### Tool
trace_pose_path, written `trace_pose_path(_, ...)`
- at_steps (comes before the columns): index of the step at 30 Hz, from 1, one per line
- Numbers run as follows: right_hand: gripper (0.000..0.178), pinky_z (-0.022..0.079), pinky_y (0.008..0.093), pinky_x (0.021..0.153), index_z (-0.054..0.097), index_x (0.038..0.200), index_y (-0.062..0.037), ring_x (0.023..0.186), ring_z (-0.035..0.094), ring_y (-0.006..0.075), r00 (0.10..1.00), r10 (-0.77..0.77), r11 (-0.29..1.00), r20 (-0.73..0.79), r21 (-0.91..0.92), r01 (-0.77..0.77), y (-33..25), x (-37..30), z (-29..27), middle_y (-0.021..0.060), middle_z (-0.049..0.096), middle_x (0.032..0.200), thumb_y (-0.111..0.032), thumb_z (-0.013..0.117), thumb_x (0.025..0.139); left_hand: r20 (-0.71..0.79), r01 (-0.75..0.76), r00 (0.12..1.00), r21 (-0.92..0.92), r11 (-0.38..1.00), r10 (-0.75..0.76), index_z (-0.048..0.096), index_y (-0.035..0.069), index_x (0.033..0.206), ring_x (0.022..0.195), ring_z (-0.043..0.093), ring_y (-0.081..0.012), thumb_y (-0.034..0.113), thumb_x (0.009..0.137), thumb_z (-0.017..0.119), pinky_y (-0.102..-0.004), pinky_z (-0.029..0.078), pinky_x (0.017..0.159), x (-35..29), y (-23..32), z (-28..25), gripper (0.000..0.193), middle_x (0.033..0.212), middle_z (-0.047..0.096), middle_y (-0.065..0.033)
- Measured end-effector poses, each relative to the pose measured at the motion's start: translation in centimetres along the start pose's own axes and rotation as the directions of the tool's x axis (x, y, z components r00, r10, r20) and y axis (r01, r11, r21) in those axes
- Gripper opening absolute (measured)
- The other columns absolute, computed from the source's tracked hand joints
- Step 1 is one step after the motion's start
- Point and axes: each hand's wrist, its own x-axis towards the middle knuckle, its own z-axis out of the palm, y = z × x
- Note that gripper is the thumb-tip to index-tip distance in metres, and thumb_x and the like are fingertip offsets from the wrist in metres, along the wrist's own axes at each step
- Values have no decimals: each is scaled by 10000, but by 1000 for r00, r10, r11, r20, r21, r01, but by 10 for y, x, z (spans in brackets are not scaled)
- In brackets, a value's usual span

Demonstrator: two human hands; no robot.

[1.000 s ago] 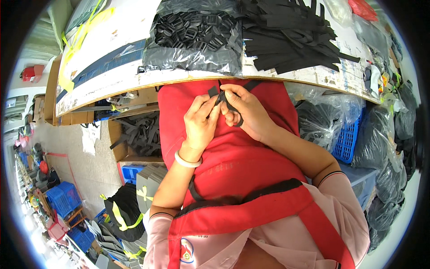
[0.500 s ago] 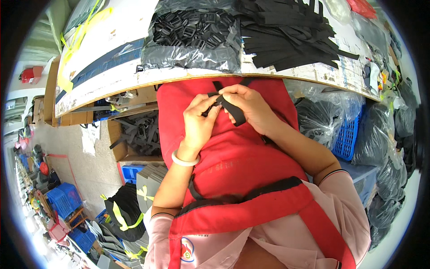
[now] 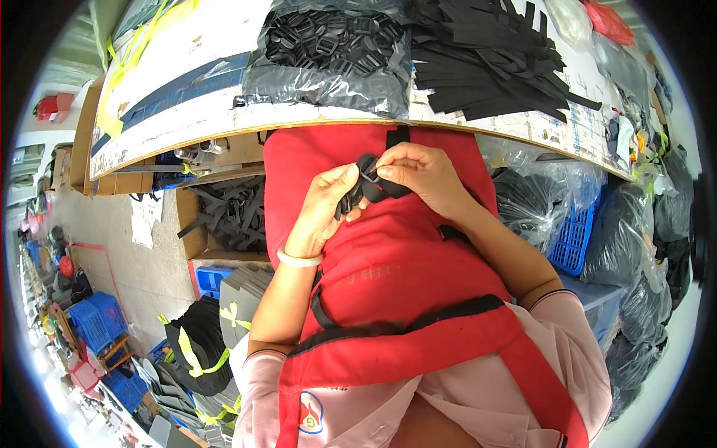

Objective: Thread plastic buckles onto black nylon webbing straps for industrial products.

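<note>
Above my red apron, both hands meet around a short black webbing strap (image 3: 391, 190) and a black plastic buckle (image 3: 368, 166). My left hand (image 3: 326, 196) steadies the buckle between thumb and fingers, and a cluster of further small black buckles (image 3: 349, 201) is tucked in its curled fingers. With thumb and index finger my right hand (image 3: 420, 176) pinches the strap where it meets the buckle. Whether the strap end passes fully through the buckle's slot is hard to make out. The strap bends below the right fingertips.
Ahead, a white worktable (image 3: 202, 33) carries a plastic bag of black buckles (image 3: 328, 45) and a pile of black straps (image 3: 497, 63). A cardboard box of black strap pieces (image 3: 230, 216) sits below at left. Plastic bags and a blue crate (image 3: 575, 231) stand at right.
The strap no longer hangs as a long loop below my right hand. My left hand has turned, so the buckle and the cluster in its fingers show more.
</note>
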Motion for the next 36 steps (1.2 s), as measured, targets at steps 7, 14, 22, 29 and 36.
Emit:
trace_pose_path(7,84,419,199,634,679,912,-38,699,523,73,911,-412,838,-26,-405,367,-15,-7,15,33,574,966,-62,665,832,-105,-65,991,187,980,86,680,5,1020,432,511,-85,180,911,636,-196,368,373,1,-6,7,211,636,629,-75)
trace_pose_path(14,65,417,222,667,640,909,-5,758,511,86,967,-228,825,116,-503,255,-22,-3,2,31,558,944,-37,633,853,-175,-121,969,284,951,175,694,9,1005,416,494,-62,153,889,666,-190,365,373,4,-8,3,187,609,618,-42)
trace_pose_path(22,142,336,228,549,535,793,-27,631,417,43,1000,9,844,18,-536,2,-25,-14,-7,-25,442,678,-100,629,872,-154,-132,961,471,872,229,691,-4,992,516,547,-55,134,881,674,-183,394,397,1,-9,3,178,701,643,-35)
trace_pose_path(29,199,387,303,563,523,756,-2,591,477,137,983,156,824,95,-562,-76,-36,-11,-9,74,500,639,-155,617,844,-145,-174,949,503,847,281,707,2,958,538,537,-44,106,845,716,-182,384,441,0,-12,8,154,727,636,-12)
trace_pose_path(36,189,297,229,450,538,744,-39,512,389,31,983,142,879,117,-472,-71,-24,-14,-16,-50,439,598,-151,619,874,-93,-224,940,560,798,329,704,1,951,549,536,-43,94,858,696,-182,390,447,0,-12,12,132,739,628,-2)
